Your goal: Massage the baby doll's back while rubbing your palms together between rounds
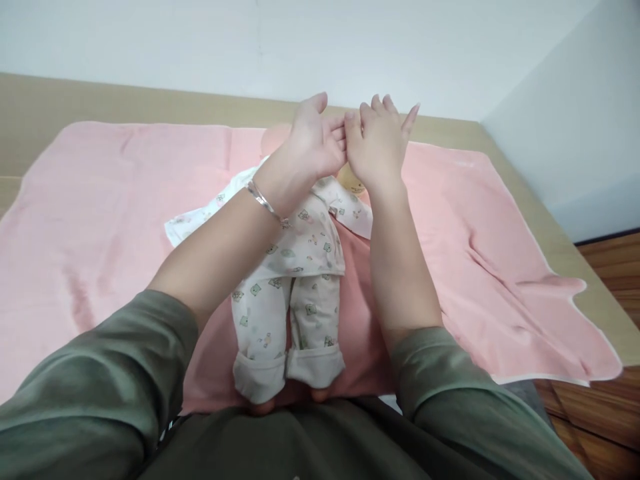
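A baby doll in a white printed top (305, 233) and matching trousers (313, 313) with rolled cuffs lies on its back on a pink cloth. Only part of its head (274, 139) shows behind my left arm. My left hand (320, 140) is held above the doll's upper body, palm up, fingers stretched out and slightly bent. Beside it my right hand (379, 143) is turned back up with its fingers spread. Its thumb side meets or nearly meets the left fingertips. Below the hands, a yellow rounded object (351, 179) with small dark print is partly covered.
The pink cloth (480, 267) is spread over a light wooden table (30, 97), with folds at the right. A white wall (200, 47) stands behind the table and another at the right. Brown wood-patterned flooring (610, 413) shows at the lower right.
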